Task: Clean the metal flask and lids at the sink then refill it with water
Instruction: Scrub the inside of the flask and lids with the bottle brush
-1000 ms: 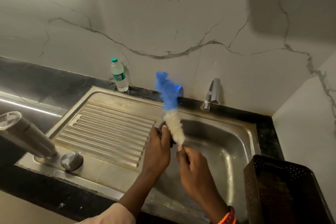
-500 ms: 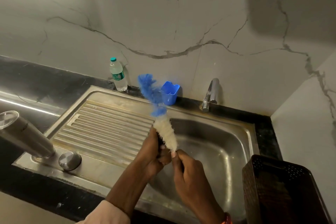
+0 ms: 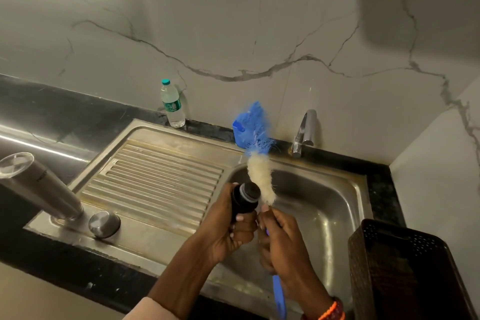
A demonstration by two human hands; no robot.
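At the far left the metal flask (image 3: 39,187) stands open on the corner of the sink (image 3: 358,205), and its round steel cap (image 3: 104,224) lies just beside its base on the ribbed drainboard (image 3: 155,184), probably so that both can drip there while they wait. Behind, a plastic water bottle (image 3: 171,106) stands by the wall. Over the basin the left hand (image 3: 228,231) grips the black inner lid (image 3: 245,198) with its face turned towards the brush. The right hand (image 3: 283,244) is clenched round the blue handle of the bottle brush (image 3: 261,182), whose white bristles lie against the lid (I judge this a scrubbing grip). The tap (image 3: 304,132) shows no water. At the far right stands a dark basket (image 3: 405,267).
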